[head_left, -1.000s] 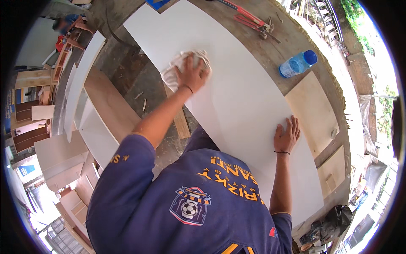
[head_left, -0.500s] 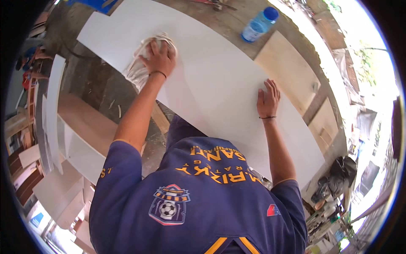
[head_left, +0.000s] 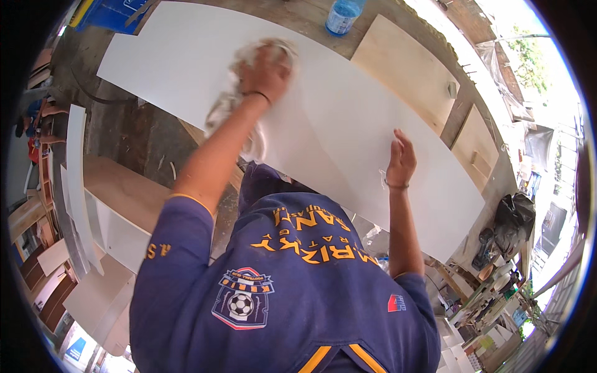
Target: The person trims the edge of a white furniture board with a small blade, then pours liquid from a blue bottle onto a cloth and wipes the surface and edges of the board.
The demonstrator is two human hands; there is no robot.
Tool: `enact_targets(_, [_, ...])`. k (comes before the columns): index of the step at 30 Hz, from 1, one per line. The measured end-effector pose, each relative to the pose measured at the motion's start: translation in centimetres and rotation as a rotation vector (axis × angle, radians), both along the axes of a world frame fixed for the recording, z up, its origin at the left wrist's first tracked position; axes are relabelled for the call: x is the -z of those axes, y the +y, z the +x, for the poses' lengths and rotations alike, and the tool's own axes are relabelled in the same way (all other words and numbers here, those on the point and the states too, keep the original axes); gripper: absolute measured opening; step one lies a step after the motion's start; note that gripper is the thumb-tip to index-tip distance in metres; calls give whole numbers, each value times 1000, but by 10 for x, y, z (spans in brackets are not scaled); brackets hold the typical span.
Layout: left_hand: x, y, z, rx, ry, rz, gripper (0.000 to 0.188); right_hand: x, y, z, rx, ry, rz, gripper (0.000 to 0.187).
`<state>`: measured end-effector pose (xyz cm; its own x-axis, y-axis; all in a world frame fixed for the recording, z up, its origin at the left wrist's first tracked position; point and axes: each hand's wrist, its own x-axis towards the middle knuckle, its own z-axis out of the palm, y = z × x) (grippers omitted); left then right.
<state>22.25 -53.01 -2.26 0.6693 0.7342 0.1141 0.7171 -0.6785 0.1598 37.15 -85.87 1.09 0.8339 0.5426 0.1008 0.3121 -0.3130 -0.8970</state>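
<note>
On the near side of the white panel (head_left: 354,112), a dark blue shirt (head_left: 323,314) bears rows of large yellow lettering (head_left: 314,236), more letters (head_left: 157,250) on the left sleeve, a crest (head_left: 241,298) with a lettered banner, and a small red-and-white emblem (head_left: 396,303). Just beyond the panel's far edge, a blue bottle (head_left: 346,9) carries a printed label (head_left: 340,23), too small to read.

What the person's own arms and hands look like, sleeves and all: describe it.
The left sleeve and right sleeve are short and navy; the left one has thin orange edging and yellow lettering. The left hand and right hand wear no gloves, and each wrist has a thin dark band.
</note>
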Motion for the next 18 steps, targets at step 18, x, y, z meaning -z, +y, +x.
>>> enact_targets(18, [-2,44,10,189,12,-24,41,-25,-49,-55,132,-93,-23,18])
